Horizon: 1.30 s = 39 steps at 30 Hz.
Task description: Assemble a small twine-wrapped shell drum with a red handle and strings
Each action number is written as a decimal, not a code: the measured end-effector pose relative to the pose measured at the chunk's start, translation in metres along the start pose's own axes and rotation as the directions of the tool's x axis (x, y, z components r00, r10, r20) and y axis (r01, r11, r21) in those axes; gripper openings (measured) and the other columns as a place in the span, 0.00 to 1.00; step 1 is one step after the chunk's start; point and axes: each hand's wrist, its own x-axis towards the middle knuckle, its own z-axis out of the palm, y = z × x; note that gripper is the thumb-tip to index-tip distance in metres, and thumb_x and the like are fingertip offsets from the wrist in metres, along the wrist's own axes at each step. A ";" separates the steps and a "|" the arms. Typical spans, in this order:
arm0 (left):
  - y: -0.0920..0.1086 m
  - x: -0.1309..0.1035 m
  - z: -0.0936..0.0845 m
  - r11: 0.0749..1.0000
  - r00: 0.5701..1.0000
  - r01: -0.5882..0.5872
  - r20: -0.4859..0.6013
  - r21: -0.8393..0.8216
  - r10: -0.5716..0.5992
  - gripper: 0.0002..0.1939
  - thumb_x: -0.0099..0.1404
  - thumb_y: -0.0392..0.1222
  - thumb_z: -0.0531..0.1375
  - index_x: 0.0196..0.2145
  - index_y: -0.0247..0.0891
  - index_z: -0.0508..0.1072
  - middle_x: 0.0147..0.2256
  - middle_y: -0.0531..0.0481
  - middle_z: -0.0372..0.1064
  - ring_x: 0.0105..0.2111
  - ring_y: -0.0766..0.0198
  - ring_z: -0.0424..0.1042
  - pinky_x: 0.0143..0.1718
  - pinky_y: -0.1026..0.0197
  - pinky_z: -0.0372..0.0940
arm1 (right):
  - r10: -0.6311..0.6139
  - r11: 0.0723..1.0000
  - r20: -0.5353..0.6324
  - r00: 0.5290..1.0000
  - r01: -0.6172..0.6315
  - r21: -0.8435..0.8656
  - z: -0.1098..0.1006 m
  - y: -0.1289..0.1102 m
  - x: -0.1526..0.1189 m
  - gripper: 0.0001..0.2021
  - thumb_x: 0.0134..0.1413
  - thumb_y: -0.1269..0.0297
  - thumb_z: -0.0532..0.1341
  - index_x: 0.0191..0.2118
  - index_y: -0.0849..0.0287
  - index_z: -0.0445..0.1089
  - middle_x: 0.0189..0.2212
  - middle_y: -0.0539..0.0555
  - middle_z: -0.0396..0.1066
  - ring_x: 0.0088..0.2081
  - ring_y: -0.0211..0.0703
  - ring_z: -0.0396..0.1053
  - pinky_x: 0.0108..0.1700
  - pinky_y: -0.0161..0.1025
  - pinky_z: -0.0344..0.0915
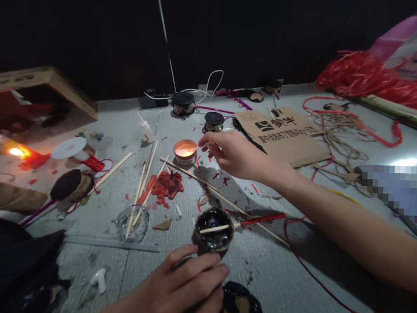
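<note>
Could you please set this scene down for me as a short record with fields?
Right hand: fingertips close beside the lit candle; whether they hold anything is unclear
Left hand: at the near side of the black-lined cup; grip unclear
Across the cup's opening: pale stick
Left of the cup: clear round dish, with sticks leaning over it
Between dish and candle: red wax-like patch
Behind the right forearm: printed cardboard
Far side: dropper bottle, left of the candle
</note>
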 end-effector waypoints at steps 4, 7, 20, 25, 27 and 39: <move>-0.002 -0.003 0.003 0.996 0.998 0.060 -0.039 0.070 -0.057 0.12 0.80 0.45 0.62 0.53 0.36 0.80 0.62 0.44 0.78 0.69 0.56 0.67 0.79 0.50 0.49 | 0.001 1.000 -0.001 1.000 -0.001 0.007 0.000 -0.001 0.000 0.18 0.62 0.74 0.57 0.53 0.59 0.78 0.32 0.54 0.75 0.30 0.43 0.64 0.35 0.42 0.56; -0.003 -0.003 0.008 0.994 0.996 0.079 -0.042 0.078 -0.076 0.14 0.81 0.46 0.59 0.54 0.34 0.79 0.63 0.40 0.76 0.70 0.53 0.66 0.78 0.49 0.47 | -0.004 1.000 -0.005 1.000 0.004 0.012 0.000 -0.001 0.000 0.18 0.61 0.74 0.57 0.53 0.60 0.78 0.33 0.55 0.76 0.31 0.44 0.66 0.36 0.42 0.57; -0.008 -0.008 0.022 0.977 0.969 0.193 -0.171 0.089 -0.176 0.16 0.76 0.38 0.58 0.56 0.31 0.77 0.65 0.35 0.72 0.70 0.48 0.66 0.74 0.45 0.53 | -0.019 1.000 -0.010 1.000 0.019 0.020 0.001 0.001 0.000 0.17 0.64 0.73 0.57 0.53 0.59 0.78 0.37 0.57 0.79 0.35 0.46 0.69 0.38 0.43 0.58; -0.005 -0.008 0.022 0.974 0.954 0.220 -0.217 0.050 -0.205 0.15 0.74 0.36 0.58 0.55 0.31 0.77 0.59 0.36 0.75 0.66 0.48 0.69 0.72 0.45 0.57 | -0.010 1.000 -0.011 1.000 0.010 0.015 0.001 0.001 0.000 0.17 0.63 0.73 0.57 0.53 0.58 0.78 0.36 0.56 0.79 0.34 0.45 0.68 0.37 0.43 0.58; -0.005 -0.009 0.022 0.972 0.947 0.234 -0.233 0.033 -0.220 0.15 0.74 0.35 0.58 0.55 0.30 0.77 0.57 0.37 0.74 0.64 0.48 0.69 0.71 0.45 0.57 | -0.010 1.000 -0.010 1.000 0.010 0.014 0.001 0.001 0.000 0.17 0.63 0.73 0.57 0.52 0.58 0.78 0.36 0.56 0.79 0.33 0.45 0.68 0.37 0.43 0.58; 0.003 -0.005 -0.001 0.990 0.979 0.143 -0.144 -0.003 -0.142 0.09 0.71 0.28 0.64 0.45 0.38 0.80 0.47 0.50 0.83 0.56 0.60 0.78 0.71 0.54 0.67 | -0.012 1.000 -0.007 1.000 0.012 0.013 0.000 0.000 0.000 0.18 0.60 0.74 0.58 0.52 0.58 0.78 0.32 0.54 0.76 0.31 0.44 0.65 0.36 0.43 0.57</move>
